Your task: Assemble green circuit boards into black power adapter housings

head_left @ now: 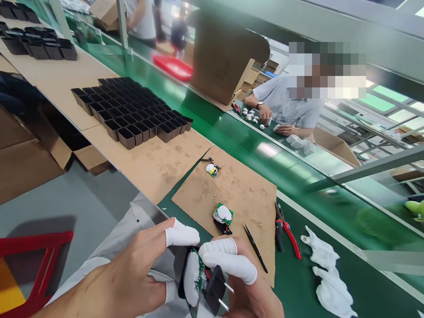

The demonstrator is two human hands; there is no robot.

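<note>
My left hand [132, 260], with white finger cots on it, grips a black plastic case [179, 269]. Beside the case, partly overlapping it, is a green circuit board [192, 276] covered in white paste; how far it sits inside I cannot tell. My right hand [250, 285], also in finger cots, is closed around the board and a black plug end [216, 289] with two metal pins. Just beyond my fingers another pasted circuit board [224, 213] lies on the cardboard sheet [188, 192]. Farther back on that sheet rests a small board with yellow and black parts [213, 169].
Black tweezers [255, 247] lie on the cardboard; red-handled pliers [287, 232] are at its right edge. Crumpled white gloves [331, 274] lie farther right. Rows of black cases [132, 112] stand at left. Across the green conveyor [238, 150] a person [291, 104] handles small white parts.
</note>
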